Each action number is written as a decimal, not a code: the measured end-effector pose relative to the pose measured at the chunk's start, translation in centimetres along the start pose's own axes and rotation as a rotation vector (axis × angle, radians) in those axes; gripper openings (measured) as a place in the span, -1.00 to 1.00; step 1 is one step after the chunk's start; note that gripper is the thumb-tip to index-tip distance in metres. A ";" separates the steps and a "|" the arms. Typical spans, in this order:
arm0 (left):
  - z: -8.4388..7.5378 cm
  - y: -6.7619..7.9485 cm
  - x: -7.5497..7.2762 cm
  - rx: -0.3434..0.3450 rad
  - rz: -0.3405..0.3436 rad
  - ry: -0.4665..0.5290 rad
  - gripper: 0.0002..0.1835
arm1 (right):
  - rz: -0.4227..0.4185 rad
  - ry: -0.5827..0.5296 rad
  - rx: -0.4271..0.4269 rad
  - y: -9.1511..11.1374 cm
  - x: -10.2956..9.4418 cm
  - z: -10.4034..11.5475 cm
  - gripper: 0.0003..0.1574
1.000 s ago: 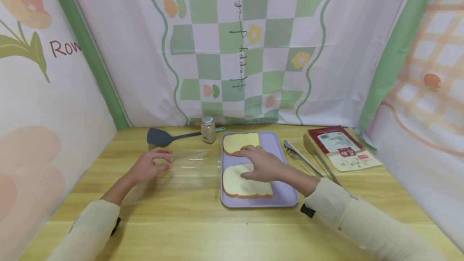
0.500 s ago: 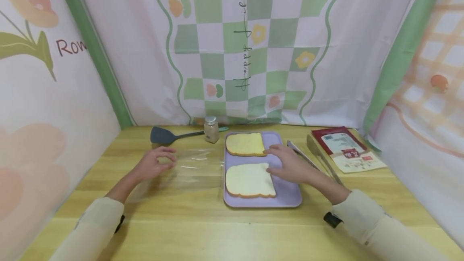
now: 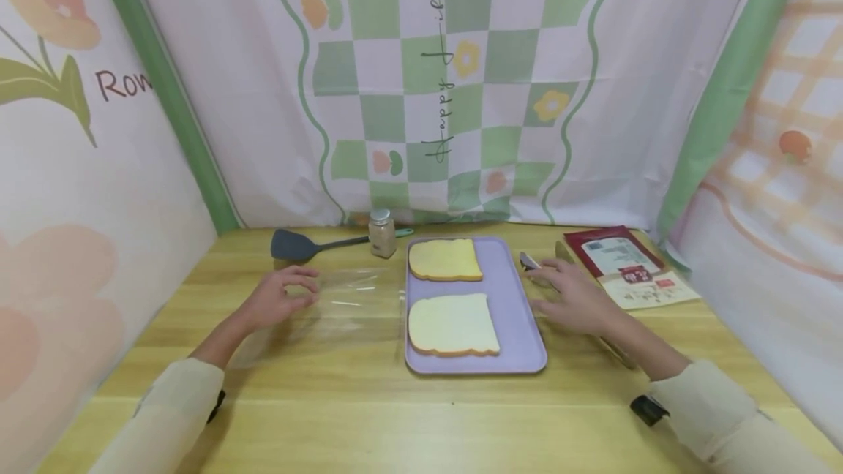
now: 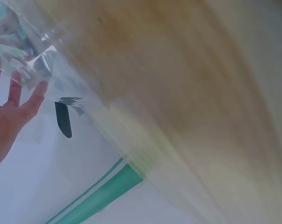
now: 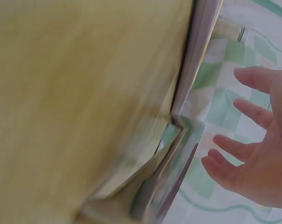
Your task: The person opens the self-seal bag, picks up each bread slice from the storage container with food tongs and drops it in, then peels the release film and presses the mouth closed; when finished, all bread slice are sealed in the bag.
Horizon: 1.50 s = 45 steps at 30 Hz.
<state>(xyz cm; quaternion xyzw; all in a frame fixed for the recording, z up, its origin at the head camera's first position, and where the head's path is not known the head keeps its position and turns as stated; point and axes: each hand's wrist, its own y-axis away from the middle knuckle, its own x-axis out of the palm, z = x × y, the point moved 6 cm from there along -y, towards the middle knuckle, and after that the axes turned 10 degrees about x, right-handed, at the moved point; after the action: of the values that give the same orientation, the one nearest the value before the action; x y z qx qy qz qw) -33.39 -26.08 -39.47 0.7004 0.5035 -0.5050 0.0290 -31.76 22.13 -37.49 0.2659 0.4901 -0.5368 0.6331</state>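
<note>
My left hand (image 3: 279,298) is at the left end of a clear plastic bag (image 3: 356,306) lying on the table, fingers loosely bent. In the left wrist view, its spread fingertips are against the crinkled film (image 4: 43,60). Beyond the tray's right edge hovers my right hand (image 3: 573,295), fingers apart and holding nothing; the right wrist view shows a gap between fingers and thumb. Beneath it lies a metal utensil (image 3: 528,262), largely covered by the hand. Two bread slices, a yellower one (image 3: 445,259) at the back and a paler one (image 3: 454,324) in front, lie on the purple tray (image 3: 516,335).
A dark spatula (image 3: 293,246) lies at the back left, its handle passing behind a small lidded jar (image 3: 382,234). A red and cream food pouch (image 3: 632,269) lies at the back right. Printed curtains (image 3: 435,93) hang directly behind the wooden table (image 3: 329,423).
My right hand has moved right, from above the bread slices, past the tray's edge, to over the metal utensil. My left hand stays beside the plastic bag.
</note>
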 end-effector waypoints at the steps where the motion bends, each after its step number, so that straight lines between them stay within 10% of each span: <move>1: 0.0 0.0 0.0 -0.001 0.001 -0.002 -0.90 | -0.004 0.009 0.009 0.2 -0.1 -0.3 -0.42; 28: 0.2 0.5 0.0 -0.010 0.003 -0.006 -0.91 | 0.161 -0.045 0.029 1.3 -0.5 -4.5 -0.57; 45: 0.1 -0.1 0.0 0.020 0.008 -0.008 -0.92 | 0.168 -0.011 -0.103 0.2 -2.0 -5.3 -0.45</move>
<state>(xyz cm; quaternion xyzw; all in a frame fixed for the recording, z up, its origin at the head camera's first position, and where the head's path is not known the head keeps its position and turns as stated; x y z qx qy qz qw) -33.55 -26.11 -39.45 0.7007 0.4955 -0.5127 0.0258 -33.28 27.60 -37.69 0.2704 0.4897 -0.4573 0.6914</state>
